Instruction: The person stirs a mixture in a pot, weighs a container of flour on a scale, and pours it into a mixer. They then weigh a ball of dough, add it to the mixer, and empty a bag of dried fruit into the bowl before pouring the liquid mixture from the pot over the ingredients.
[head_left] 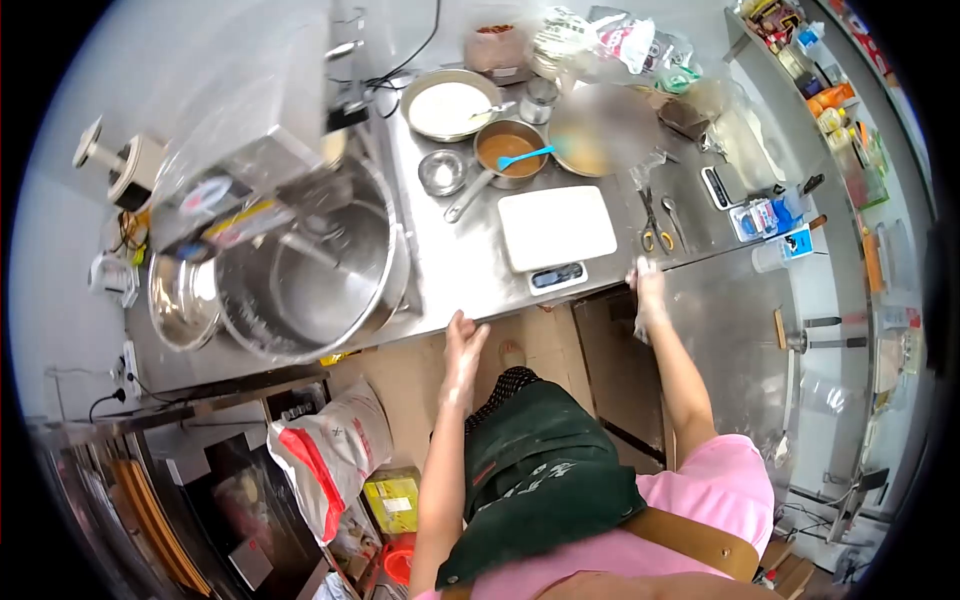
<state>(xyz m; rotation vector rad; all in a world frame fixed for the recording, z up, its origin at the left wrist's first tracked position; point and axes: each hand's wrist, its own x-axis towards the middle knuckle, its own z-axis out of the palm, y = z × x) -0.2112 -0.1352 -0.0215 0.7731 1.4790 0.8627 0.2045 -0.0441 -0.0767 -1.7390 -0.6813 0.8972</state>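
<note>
The scale (556, 232) sits on the steel tabletop (450, 270) near its front edge, between the left hand (464, 345), fingers together and empty at the edge, and the right hand (648, 285), whose finger position cannot be told.

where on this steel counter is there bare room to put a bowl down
Bare steel on the counter lies between the big mixing bowl and the white scale, near the left hand. A smaller patch sits right of the scissors, above the right hand. The back is crowded: pan, saucepan, small bowl.
</note>
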